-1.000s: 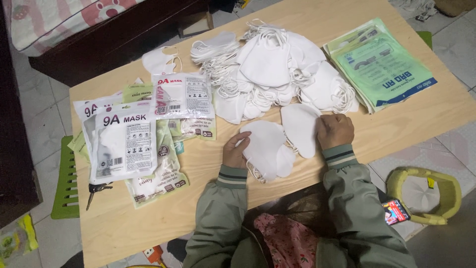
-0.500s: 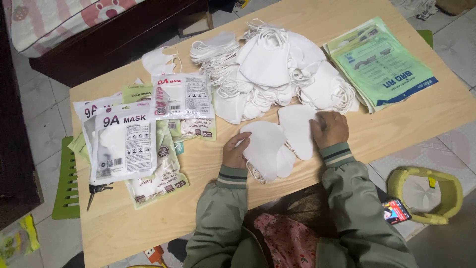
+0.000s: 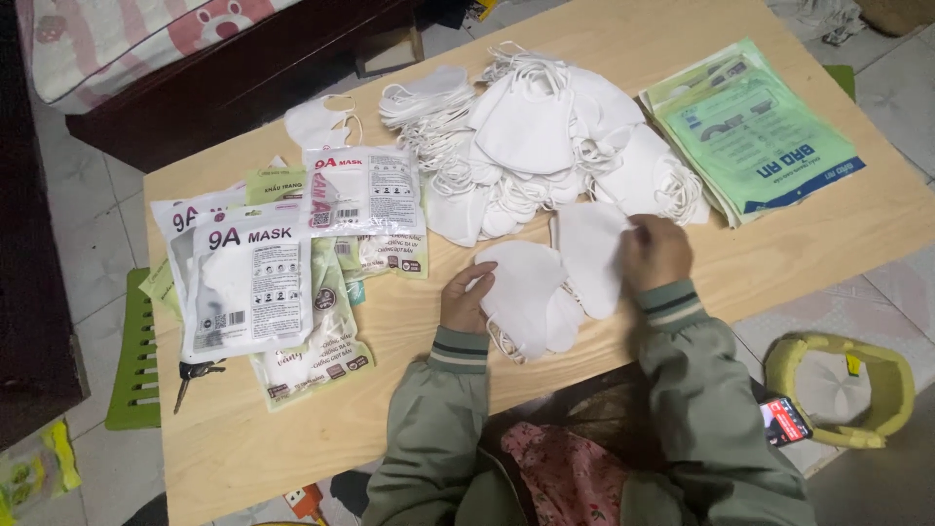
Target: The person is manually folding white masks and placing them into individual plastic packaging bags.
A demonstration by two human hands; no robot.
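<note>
My left hand (image 3: 467, 300) rests on the left edge of a small stack of white face masks (image 3: 531, 292) lying flat near the front of the wooden table (image 3: 838, 229). My right hand (image 3: 654, 251) pinches the right edge of another white mask (image 3: 589, 248) that lies just right of that stack. Behind both hands spreads a large loose heap of white masks with ear loops (image 3: 545, 146). Both sleeves are grey-green with striped cuffs.
Filled white mask packets (image 3: 253, 278) lie stacked at the left, with a key (image 3: 190, 375) beside them. A pile of empty green packets (image 3: 755, 141) sits at the back right. A yellow-green stool (image 3: 842, 385) and a phone (image 3: 784, 421) are at my right.
My right hand has slid slightly left and forward along the mask it holds. The left hand has stayed on the stack.
</note>
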